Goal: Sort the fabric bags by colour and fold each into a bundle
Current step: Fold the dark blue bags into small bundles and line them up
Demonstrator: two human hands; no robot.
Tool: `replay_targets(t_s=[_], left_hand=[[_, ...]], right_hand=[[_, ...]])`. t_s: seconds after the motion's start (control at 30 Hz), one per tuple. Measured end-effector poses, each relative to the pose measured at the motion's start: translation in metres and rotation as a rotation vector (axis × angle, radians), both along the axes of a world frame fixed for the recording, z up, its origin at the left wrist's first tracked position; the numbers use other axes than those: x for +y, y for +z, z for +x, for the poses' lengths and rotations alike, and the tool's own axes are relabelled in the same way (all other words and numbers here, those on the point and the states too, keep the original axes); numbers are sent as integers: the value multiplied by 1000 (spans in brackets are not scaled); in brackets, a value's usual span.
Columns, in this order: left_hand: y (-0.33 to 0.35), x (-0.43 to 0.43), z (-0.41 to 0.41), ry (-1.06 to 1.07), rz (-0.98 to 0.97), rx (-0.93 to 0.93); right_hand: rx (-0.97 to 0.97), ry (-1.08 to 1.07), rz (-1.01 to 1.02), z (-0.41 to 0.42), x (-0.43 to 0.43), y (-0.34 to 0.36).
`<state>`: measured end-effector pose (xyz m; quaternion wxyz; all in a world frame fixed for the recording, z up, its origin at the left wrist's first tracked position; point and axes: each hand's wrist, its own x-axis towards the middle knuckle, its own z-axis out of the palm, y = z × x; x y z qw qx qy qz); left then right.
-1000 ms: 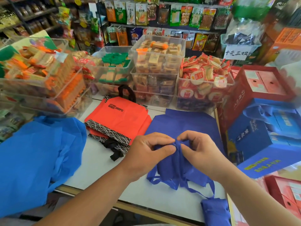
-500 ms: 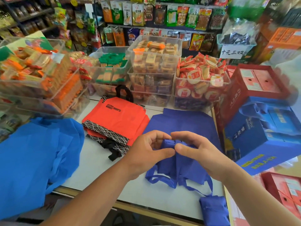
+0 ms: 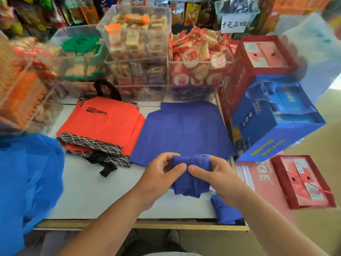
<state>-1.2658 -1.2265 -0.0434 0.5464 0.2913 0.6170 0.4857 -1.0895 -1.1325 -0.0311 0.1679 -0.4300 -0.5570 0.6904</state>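
Both of my hands hold a half-rolled dark blue fabric bag (image 3: 190, 183) over the white table (image 3: 92, 191). My left hand (image 3: 162, 174) pinches its left end between thumb and fingers. My right hand (image 3: 215, 176) grips its right end. Behind it a flat dark blue bag (image 3: 182, 130) lies spread out. A finished dark blue bundle (image 3: 225, 213) sits at the table's front right corner, partly under my right forearm. Orange-red bags with black patterned trim (image 3: 103, 126) are stacked at the back left. Light blue bags (image 3: 24, 182) hang in a heap at the left.
Clear plastic bins of packaged snacks (image 3: 138, 52) line the back of the table. Red and blue gift boxes (image 3: 273, 115) stand stacked to the right, with flat red boxes (image 3: 302, 182) below them. The table's wooden front edge (image 3: 140, 226) runs just before me.
The view has tipped downward and come closer. The bag's loose handles are no longer hanging out below; the roll between my hands is tighter and more compact.
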Motion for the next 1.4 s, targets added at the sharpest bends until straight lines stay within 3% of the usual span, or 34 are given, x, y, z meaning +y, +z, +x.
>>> replay_targets(t_s=[0.1, 0.23, 0.5, 0.7, 0.93, 1.03, 1.2, 1.4], left_hand=[[-15, 3, 13, -120, -84, -73], [-30, 8, 27, -111, -135, -21], [-38, 10, 39, -201, -153, -31], [-38, 10, 38, -235, -148, 22], [-37, 2, 46, -263, -132, 89], [-36, 1, 52, -318, -157, 30], [-38, 3, 58, -249, -211, -87], [-63, -6, 70, -233, -278, -67]], right_hand=[[36, -117, -93, 11, -1, -15], [44, -114, -167, 28, -7, -34], [-26, -45, -111, 49, -6, -39], [-45, -183, -54, 52, -14, -42], [1, -197, -68, 52, -17, -39], [-36, -194, -51, 48, -17, -40], [7, -218, -252, 53, -29, -60], [19, -168, -325, 55, -35, -78]])
